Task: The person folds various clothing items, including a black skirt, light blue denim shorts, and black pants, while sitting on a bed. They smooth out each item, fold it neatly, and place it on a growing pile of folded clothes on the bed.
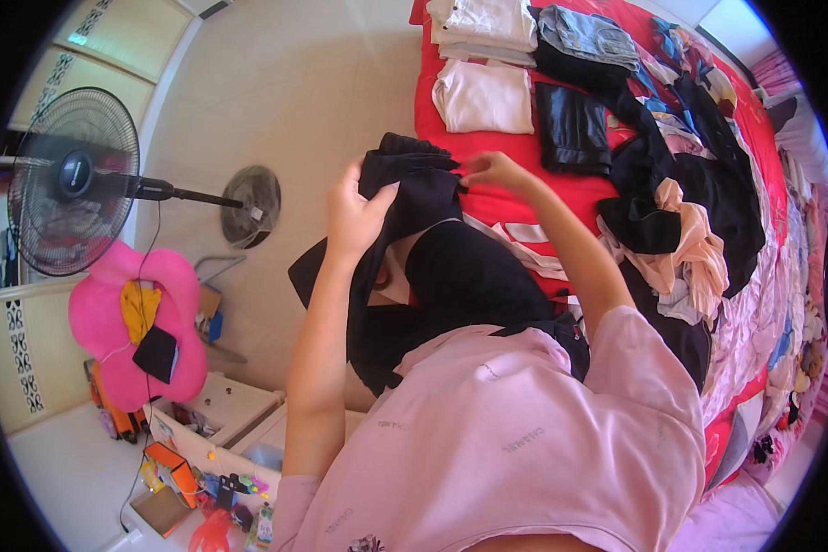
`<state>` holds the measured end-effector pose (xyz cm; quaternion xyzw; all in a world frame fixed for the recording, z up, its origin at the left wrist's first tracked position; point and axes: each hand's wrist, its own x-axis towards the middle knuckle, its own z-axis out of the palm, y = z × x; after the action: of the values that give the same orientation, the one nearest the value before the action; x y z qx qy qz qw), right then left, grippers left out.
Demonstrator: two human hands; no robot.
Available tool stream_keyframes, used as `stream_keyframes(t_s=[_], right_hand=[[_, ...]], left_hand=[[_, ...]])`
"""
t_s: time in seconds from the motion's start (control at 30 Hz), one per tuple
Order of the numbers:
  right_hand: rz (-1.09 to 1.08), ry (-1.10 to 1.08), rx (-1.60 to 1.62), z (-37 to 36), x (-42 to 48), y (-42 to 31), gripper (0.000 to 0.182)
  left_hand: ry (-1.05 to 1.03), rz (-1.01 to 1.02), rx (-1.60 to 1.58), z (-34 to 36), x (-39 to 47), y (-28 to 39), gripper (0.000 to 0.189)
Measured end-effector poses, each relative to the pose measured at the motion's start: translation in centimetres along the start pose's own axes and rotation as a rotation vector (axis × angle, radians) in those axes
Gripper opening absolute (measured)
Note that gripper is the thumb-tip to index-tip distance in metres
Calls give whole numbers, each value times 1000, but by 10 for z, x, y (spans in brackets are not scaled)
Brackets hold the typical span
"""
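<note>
Gathered black cloth, a garment with a ruched edge (414, 176), hangs over my lap. My left hand (362, 214) grips its left side, thumb on top and fingers behind. My right hand (500, 171) is at the garment's right edge, fingertips bent towards it and slightly blurred; whether they pinch the cloth I cannot tell. Beyond my right hand, a folded black shiny garment (573, 127) lies on the red bedspread (510, 148). A folded white garment (484, 96) lies to its left.
Farther up the bed are a white folded stack (483, 27) and folded blue jeans (586, 38). Loose black clothes (714, 186) and a peach garment (690, 241) lie to the right. A standing fan (76, 176) and a pink cushioned seat (179, 297) stand left, near an open drawer (203, 421).
</note>
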<state>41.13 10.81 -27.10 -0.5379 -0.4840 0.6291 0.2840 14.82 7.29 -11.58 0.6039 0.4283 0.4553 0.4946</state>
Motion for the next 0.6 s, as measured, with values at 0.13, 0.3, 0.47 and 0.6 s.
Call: stream_keyframes(t_s=[0.13, 0.3, 0.47, 0.6], right_hand=[[-9, 297, -282, 29, -18, 39, 16], [-68, 588, -379, 44, -47, 11, 32], [390, -4, 475, 38, -85, -63, 66], [524, -121, 858, 52, -128, -76, 91]], left_hand=[[48, -25, 98, 12, 2, -6, 34], [106, 83, 318, 23, 0, -18, 38], [142, 256, 684, 44, -21, -9, 40], [-168, 465, 864, 88, -63, -19, 42]])
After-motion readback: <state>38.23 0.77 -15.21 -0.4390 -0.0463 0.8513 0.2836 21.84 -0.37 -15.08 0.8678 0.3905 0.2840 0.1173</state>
